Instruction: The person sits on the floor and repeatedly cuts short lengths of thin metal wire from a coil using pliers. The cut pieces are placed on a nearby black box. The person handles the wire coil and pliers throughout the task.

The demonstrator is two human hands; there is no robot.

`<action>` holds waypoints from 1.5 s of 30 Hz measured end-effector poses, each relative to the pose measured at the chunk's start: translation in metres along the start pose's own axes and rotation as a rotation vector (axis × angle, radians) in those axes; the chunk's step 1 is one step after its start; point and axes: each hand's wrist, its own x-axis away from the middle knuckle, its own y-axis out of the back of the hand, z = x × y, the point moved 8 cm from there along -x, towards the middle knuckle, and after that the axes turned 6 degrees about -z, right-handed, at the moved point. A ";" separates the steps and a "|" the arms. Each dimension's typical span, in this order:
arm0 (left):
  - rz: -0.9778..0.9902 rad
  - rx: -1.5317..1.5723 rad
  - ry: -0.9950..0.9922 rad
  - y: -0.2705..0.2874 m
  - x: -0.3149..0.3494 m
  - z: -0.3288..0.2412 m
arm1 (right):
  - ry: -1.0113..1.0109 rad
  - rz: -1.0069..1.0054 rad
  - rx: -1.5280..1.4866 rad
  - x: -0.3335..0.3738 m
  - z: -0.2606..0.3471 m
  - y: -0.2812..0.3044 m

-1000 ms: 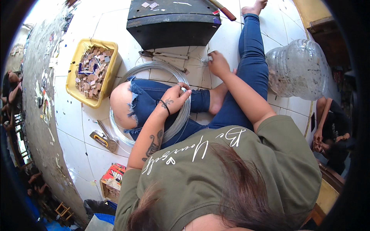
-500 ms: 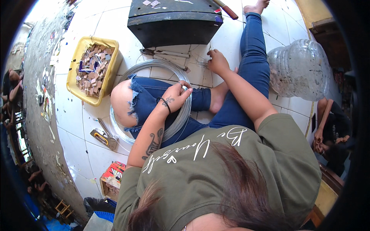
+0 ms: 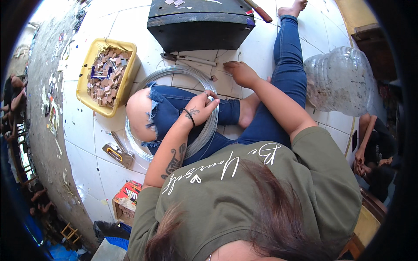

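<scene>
My left hand (image 3: 201, 107) is closed around the right side of a coil of silvery wire (image 3: 191, 71), which rings my bent, jeans-clad knee. Over the floor tiles, my right hand (image 3: 242, 74) reaches palm down with its fingers pointing left. The fingers' undersides are hidden, so I cannot make out whether they grip anything. Just left of its fingertips lies a long pale tool with a dark end (image 3: 191, 59), and a small brown chip (image 3: 214, 78) rests by the coil.
A yellow basin (image 3: 81, 93) of small brown squares stands at left. A staple gun (image 3: 117, 155) and red box (image 3: 130, 193) lie nearer me. Ahead is a black box (image 3: 200, 35) beside a hammer-like handle (image 3: 261, 12). At right, a clear plastic jug (image 3: 339, 80) lies near another person's hands (image 3: 360, 161).
My right hand has moved slightly left and lowered over the thin wire pieces seen beside it before, now covered. My left hand stays on the coil. The whole view has shifted slightly.
</scene>
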 end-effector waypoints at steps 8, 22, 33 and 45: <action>-0.008 -0.041 -0.026 0.001 0.000 0.000 | -0.158 -0.233 -0.012 -0.006 -0.007 0.012; 0.005 -0.022 -0.023 0.000 0.001 0.001 | -0.297 0.007 -0.023 0.017 -0.023 0.020; -0.009 -0.016 -0.014 0.000 0.002 0.000 | -0.361 -0.028 0.164 0.010 -0.010 0.030; 0.002 -0.031 -0.016 0.001 0.001 -0.002 | -0.264 -0.063 0.035 0.006 -0.019 0.012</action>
